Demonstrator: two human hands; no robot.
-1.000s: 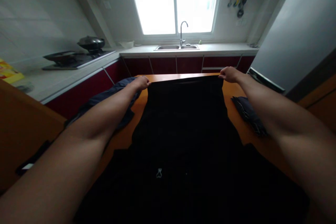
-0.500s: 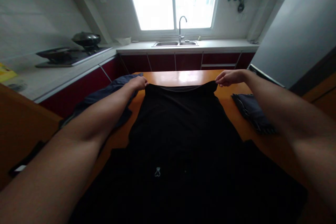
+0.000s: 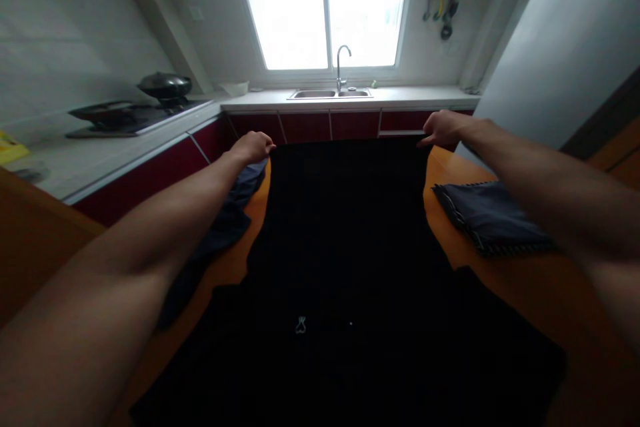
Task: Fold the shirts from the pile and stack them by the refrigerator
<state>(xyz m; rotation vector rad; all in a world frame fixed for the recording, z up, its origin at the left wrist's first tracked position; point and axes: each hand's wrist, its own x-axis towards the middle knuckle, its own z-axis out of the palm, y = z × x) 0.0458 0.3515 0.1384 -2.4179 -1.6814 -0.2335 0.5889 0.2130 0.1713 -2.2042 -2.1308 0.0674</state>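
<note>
A black T-shirt [image 3: 345, 233] lies spread over the wooden table [image 3: 440, 163], its sleeves toward me and a small heart-shaped mark on the chest. My left hand [image 3: 253, 146] pinches the far left corner of its hem. At the far right corner, my right hand [image 3: 443, 128] grips the same hem. Between the two hands the hem is stretched nearly straight and raised above the table. The shirt's near end runs out of the bottom of the view.
Dark blue clothing [image 3: 220, 227] lies crumpled at the table's left, partly behind my left arm. A folded dark garment [image 3: 490, 213] rests at the right. Beyond are a counter with a sink [image 3: 315, 94], a stove with a lidded pan [image 3: 165, 85], and a grey fridge-like panel [image 3: 545, 60].
Both hands have lifted the far hem off the table and drawn it wider and tauter. The shirt's near part stays spread on the table. The view has tilted up slightly.
</note>
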